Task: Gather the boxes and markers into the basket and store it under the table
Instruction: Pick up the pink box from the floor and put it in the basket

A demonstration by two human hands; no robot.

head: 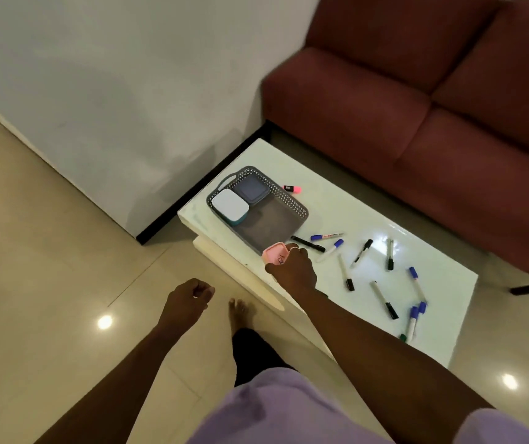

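Observation:
A grey perforated basket [292, 205] sits at the left end of the white table [442, 290]. Inside it lie a white-lidded teal box [230, 206] and a dark blue box [251, 189]. My right hand [292, 268] grips a pink box [273, 253] at the basket's near corner. Several markers are scattered on the table to the right, among them a black marker [308, 244], blue-capped markers [326, 236] and a pink highlighter [292, 188] behind the basket. Over the floor, left of the table, my left hand [189, 299] is loosely curled and holds nothing.
A dark red sofa [432, 100] stands behind the table. A white wall with a black skirting [199, 190] runs along the left. My bare foot [239, 312] stands on the tiled floor by the table's near edge.

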